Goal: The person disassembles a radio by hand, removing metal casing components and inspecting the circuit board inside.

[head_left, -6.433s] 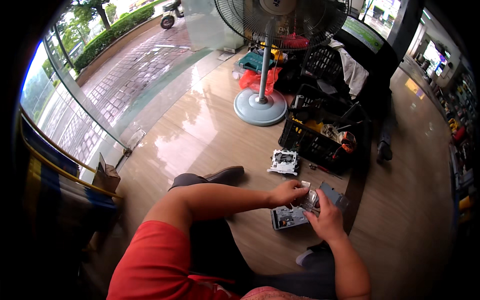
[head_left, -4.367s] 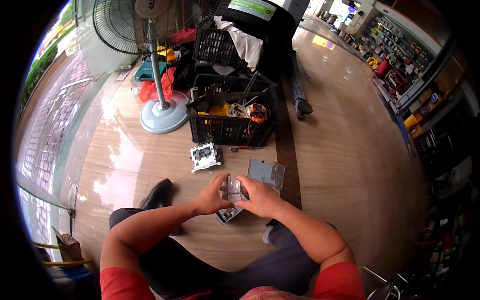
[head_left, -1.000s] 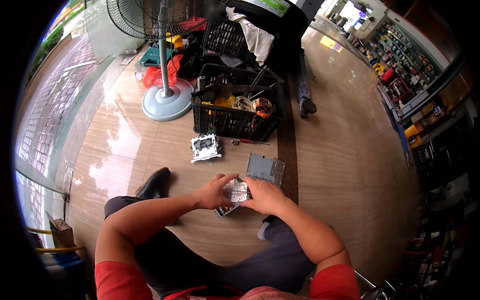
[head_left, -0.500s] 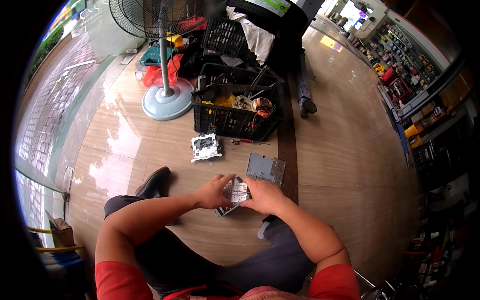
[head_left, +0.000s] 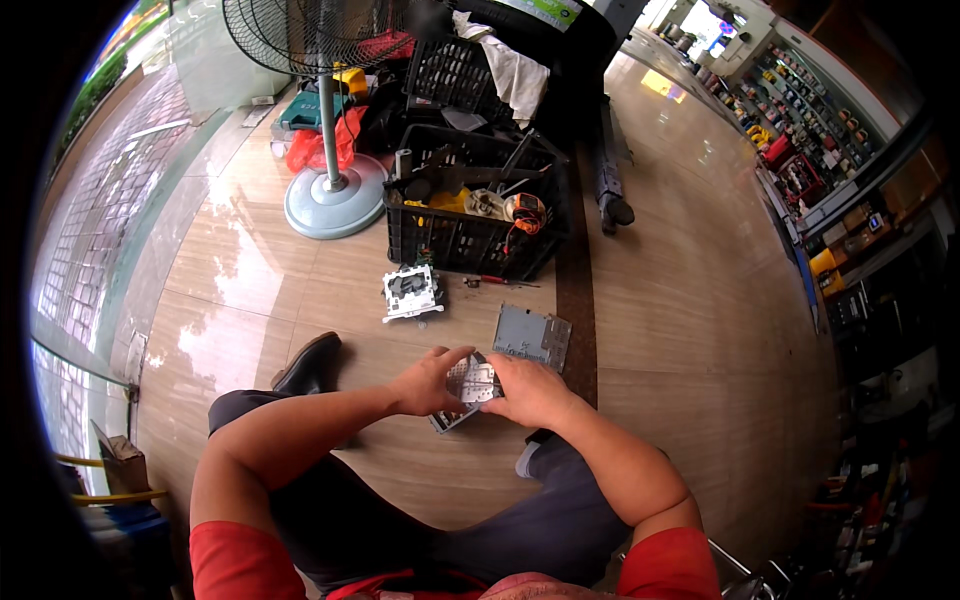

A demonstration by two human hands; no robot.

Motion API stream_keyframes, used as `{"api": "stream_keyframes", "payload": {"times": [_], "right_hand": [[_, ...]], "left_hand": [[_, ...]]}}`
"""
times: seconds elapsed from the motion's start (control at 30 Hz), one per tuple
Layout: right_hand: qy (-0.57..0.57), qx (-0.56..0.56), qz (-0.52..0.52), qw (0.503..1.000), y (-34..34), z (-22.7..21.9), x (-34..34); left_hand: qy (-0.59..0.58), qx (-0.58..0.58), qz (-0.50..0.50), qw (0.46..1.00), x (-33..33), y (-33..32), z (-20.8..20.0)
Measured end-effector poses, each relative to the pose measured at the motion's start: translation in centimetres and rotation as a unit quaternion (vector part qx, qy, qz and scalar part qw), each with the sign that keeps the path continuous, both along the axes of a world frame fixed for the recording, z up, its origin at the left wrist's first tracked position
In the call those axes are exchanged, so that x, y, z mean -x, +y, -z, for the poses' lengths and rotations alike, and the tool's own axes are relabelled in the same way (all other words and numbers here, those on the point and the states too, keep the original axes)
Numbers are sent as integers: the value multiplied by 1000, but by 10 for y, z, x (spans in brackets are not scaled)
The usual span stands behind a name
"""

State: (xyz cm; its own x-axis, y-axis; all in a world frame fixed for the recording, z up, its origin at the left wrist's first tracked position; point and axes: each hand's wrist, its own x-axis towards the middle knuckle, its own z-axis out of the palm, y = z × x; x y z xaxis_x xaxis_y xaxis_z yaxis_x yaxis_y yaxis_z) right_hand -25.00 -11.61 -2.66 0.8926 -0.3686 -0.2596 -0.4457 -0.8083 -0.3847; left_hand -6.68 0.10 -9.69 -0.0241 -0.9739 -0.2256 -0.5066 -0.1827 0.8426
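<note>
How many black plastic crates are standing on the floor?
2. One black crate full of tools stands beside the fan base; a second crate stands behind it, under a white cloth. More may be hidden.

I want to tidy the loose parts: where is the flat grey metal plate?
In the head view the grey plate lies on the floor just beyond the right hand, in front of the black crate.

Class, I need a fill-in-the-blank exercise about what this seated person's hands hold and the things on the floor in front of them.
1. Both hands, left hand and right hand, grip one small ____ part.
2. The flat grey plate lies on the ____.
3. Tools fill a black ____.
4. Left of it stands a pedestal ____.

Missing words: metal; floor; crate; fan
</note>
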Motion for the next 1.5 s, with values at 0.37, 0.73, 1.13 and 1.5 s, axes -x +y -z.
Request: {"api": "stream_keyframes", "payload": {"times": [0.37,0.73,1.13,1.5], "right_hand": [[4,0,1,1000,0,-1,0],[82,-33,28,996,3,-12,-7],[78,-32,23,996,2,-8,-2],[38,2,2,999,1,0,0]], "left_hand": [[-26,2,-3,1000,2,0,6],[-29,-5,-8,1000,2,0,7],[-31,-29,-8,999,3,-1,4],[-34,-17,-3,999,2,0,8]]}}
